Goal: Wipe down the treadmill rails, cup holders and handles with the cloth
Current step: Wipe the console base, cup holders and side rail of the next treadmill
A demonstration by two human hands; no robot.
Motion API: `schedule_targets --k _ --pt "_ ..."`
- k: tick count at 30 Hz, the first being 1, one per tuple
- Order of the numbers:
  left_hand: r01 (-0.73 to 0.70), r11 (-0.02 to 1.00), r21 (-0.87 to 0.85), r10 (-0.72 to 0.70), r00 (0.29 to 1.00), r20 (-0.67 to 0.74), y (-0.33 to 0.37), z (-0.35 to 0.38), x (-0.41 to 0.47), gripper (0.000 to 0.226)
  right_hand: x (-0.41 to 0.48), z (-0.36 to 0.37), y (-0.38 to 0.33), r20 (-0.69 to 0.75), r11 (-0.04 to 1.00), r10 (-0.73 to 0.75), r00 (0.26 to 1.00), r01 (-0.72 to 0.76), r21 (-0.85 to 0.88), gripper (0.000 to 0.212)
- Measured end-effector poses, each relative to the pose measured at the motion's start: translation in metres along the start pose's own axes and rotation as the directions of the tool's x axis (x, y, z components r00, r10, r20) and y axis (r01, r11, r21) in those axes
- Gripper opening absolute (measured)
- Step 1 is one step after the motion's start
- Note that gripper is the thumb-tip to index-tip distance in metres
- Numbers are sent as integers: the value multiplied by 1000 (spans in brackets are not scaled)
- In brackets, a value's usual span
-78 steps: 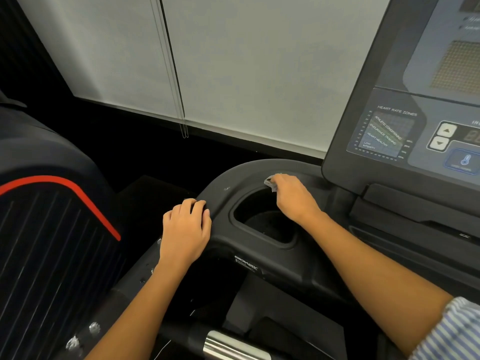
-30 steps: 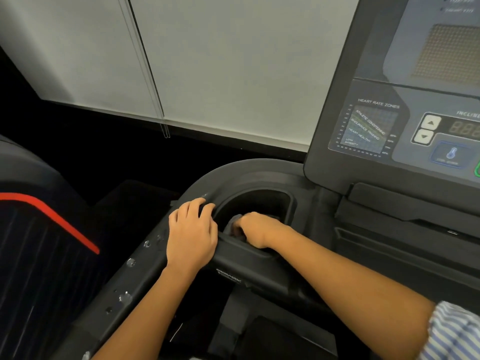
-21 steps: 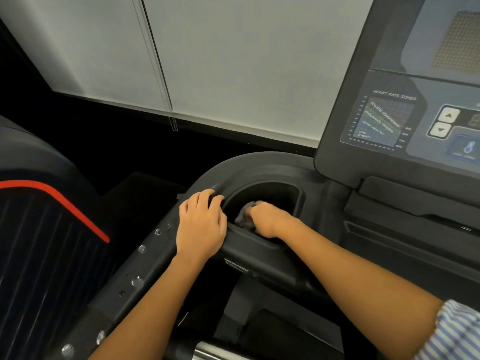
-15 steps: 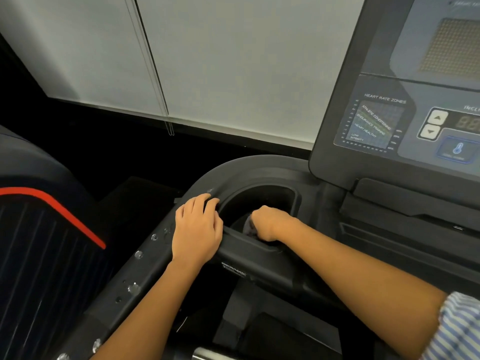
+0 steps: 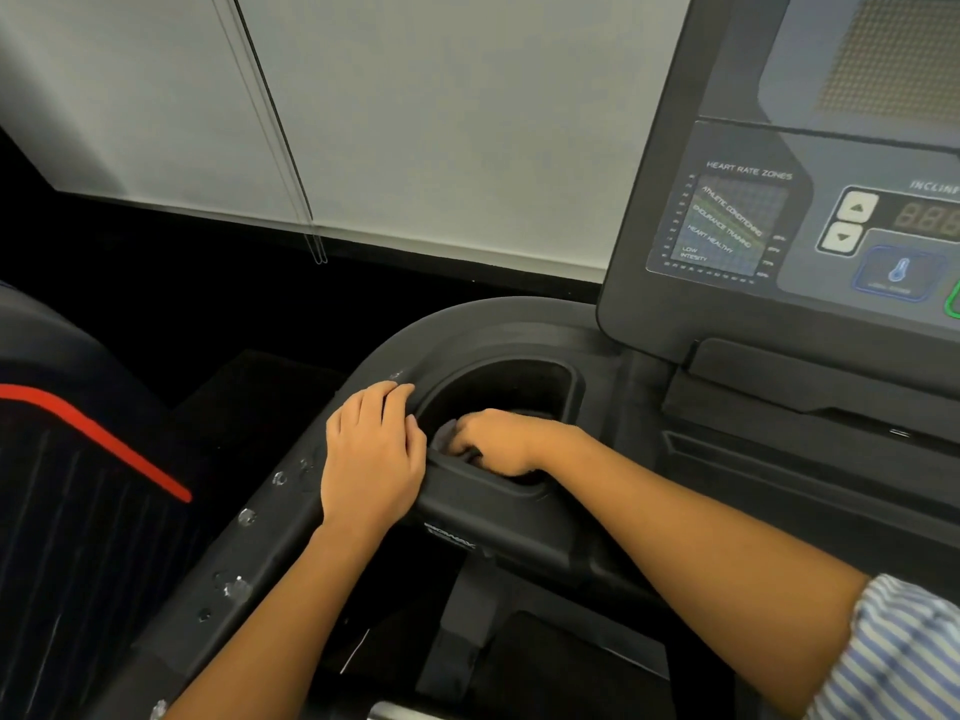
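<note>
Right hand [image 5: 498, 441] down inside the cup holder [image 5: 563, 379], fingers curled round a small bunched grey cloth [image 5: 443, 434], soft and crumpled, pressed to the near-left inner wall just under the rim. Deep rounded-rectangle well of matte black moulded plastic, finely grained, with a smooth raised lip. Left hand [image 5: 371, 459] draped over the curved black rail [image 5: 244, 563] just beside the holder, fingers relaxed and close together, tips on the lip, holding nothing. Broad, gently arched rail in the same grainy plastic, beaded with clear round droplets [image 5: 245, 518] along its top. Further right, slanted console [image 5: 644, 314] with a glossy dark face: printed "HEART RATE ZONES" chart [image 5: 724, 226] and two pale rounded arrow buttons [image 5: 849, 220]. Blue-and-white striped woven sleeve [image 5: 904, 652] at the right forearm. At far left, neighbouring machine [image 5: 62, 511], a dark ribbed panel crossed by a curved red stripe [image 5: 130, 457]. Behind, pale matte roller blinds [image 5: 441, 122] with a thin clear looped cord [image 5: 318, 252].
</note>
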State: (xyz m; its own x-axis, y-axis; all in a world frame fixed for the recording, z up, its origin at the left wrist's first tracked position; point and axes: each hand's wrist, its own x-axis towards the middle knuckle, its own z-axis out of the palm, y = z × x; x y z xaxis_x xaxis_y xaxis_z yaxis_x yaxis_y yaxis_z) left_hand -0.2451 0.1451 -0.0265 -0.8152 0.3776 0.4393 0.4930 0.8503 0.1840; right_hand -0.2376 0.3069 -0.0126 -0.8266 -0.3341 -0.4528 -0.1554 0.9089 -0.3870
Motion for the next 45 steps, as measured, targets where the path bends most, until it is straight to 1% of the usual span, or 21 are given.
schedule_targets --k 5,6,8,11,13,15,17,18,20,22,24,27,28,29,31,34,36,38,41,43,45 --pt "6 1000 2 -6 1000 -3 0 0 0 41 1 -2 -3 -68 1000 21 997 -22 -19 47" --pt "7 1000 1 -7 1000 -2 0 0 -1 41 -1 -1 -4 -52 999 14 999 -16 -30 47" --pt "10 1000 1 -10 1000 1 0 0 -1 41 -6 -5 -6 26 998 20 999 -18 -61 46" --pt "10 1000 -1 -10 1000 0 -1 -2 -1 40 -14 -14 -3 170 980 78 982 -44 -193 43" --pt "5 1000 1 -5 1000 1 -1 -2 -1 40 -15 -16 -4 211 959 136 968 -74 -274 40" --pt "3 1000 2 -3 1000 8 -1 -2 -1 40 -14 -12 -8 137 945 190 972 -143 -295 34" --pt "6 1000 -3 -6 1000 17 -2 -2 -1 40 -14 -11 -11 -23 925 239 971 -234 -299 27" --pt "6 1000 -5 -6 1000 19 -2 -3 -1 40 -15 -11 -9 -97 911 266 959 -283 -301 26" --pt "4 1000 -8 -4 1000 24 -2 -2 -1 40 -14 -12 -3 -161 883 327 931 -362 -298 26" --pt "11 1000 -12 -11 999 30 -2 -2 -1 40 -11 -10 -1 -163 874 355 921 -388 -293 25" --pt "14 1000 -19 -13 999 39 -1 -3 -1 40 -8 -9 -2 -138 881 348 927 -374 -289 26" --pt "20 999 -29 -18 999 50 -1 -3 -1 40 -5 -6 -3 -3 914 292 956 -280 -293 34" --pt "21 999 -29 -19 998 52 -1 -4 -1 40 -4 -5 -2 30 921 279 960 -259 -292 35" --pt "20 999 -30 -19 998 57 -2 -4 -1 41 -3 -4 0 42 923 290 956 -268 -275 34" --pt "21 999 -42 -18 997 76 -2 -6 -1 42 0 -3 3 -28 912 335 942 -332 -241 30" --pt "11 997 -75 -4 995 100 -2 -8 0 44 2 -2 1 -164 856 441 882 -468 -220 34" --pt "15 991 -133 -3 996 93 -4 -8 0 39 5 0 1 -176 829 470 865 -501 -249 39" --pt "68 969 -236 -49 995 88 -6 -10 1 33 7 0 2 -109 852 434 894 -447 -274 41" --pt "162 918 -363 -138 986 92 -3 -17 3 34 1 -8 0 80 931 279 957 -249 -268 48" --pt "213 882 -420 -188 977 101 0 -25 2 32 -9 -14 -4 196 964 208 958 -166 -209 48" --pt "264 839 -476 -242 964 108 0 -32 0 31 -19 -17 -6 246 983 168 955 -142 -118 47"
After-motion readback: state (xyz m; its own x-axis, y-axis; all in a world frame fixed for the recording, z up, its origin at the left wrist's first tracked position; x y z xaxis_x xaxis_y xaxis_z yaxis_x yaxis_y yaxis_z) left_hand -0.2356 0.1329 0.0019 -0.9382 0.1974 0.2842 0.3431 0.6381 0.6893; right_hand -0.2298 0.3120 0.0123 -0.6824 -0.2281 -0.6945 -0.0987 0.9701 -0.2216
